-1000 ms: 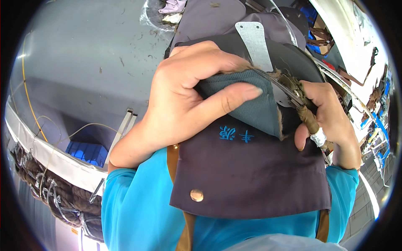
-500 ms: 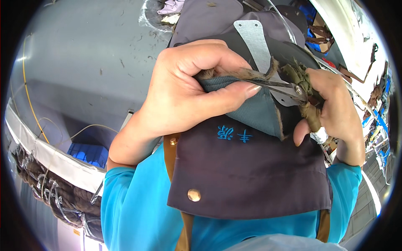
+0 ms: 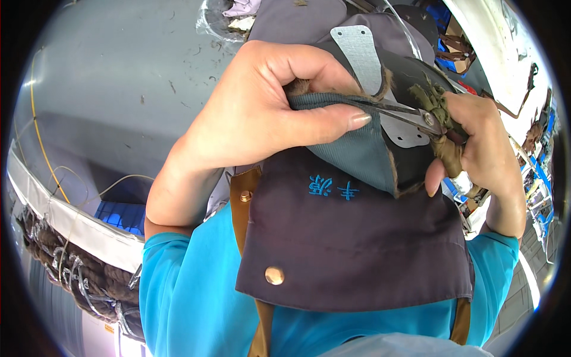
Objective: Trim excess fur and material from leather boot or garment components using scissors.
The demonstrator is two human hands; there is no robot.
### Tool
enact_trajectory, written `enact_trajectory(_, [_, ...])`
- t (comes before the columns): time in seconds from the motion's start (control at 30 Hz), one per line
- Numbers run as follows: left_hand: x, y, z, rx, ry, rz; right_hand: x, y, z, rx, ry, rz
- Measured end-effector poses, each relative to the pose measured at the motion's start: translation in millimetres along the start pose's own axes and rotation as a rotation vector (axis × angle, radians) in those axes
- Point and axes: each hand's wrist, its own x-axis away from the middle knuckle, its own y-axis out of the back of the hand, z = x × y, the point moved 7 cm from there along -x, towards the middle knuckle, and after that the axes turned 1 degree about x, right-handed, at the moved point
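Observation:
My left hand [image 3: 262, 113] pinches a teal ribbed fabric piece [image 3: 357, 149] between thumb and fingers. Brown fur shows along the fabric's edges and behind it. In my right hand [image 3: 485, 140] is a pair of scissors [image 3: 421, 117], its handles wrapped in olive cloth. The blades point left, slightly parted, at the fabric's upper edge beside my left thumb; their tips are partly hidden there. Behind the fabric lies a flat light-grey plate [image 3: 360, 56] with small holes at its ends, resting on dark material over my lap.
I wear a dark apron [image 3: 357, 250] with tan straps over a blue shirt. A clear plastic bag [image 3: 217, 24] with scraps lies at the top. At left are a blue crate [image 3: 122, 215] and bundled brown fur [image 3: 89, 273]. Cluttered blue and brown items [image 3: 538, 160] fill the right side.
Both hands have moved slightly apart, the left one up a little and the right one rightward. The scissors have shifted right with my right hand, and a fur strip at the edge has moved.

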Motion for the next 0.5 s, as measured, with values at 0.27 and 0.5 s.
enact_trajectory(0.27, [16,5,-11,-0.329,-0.182,-0.123,-6,-9,-2,-0.278,-0.09,0.091])
enact_trajectory(0.5, [12,1,-3,0.021,-0.115,-0.118,-10,-5,5,-0.326,0.006,0.029])
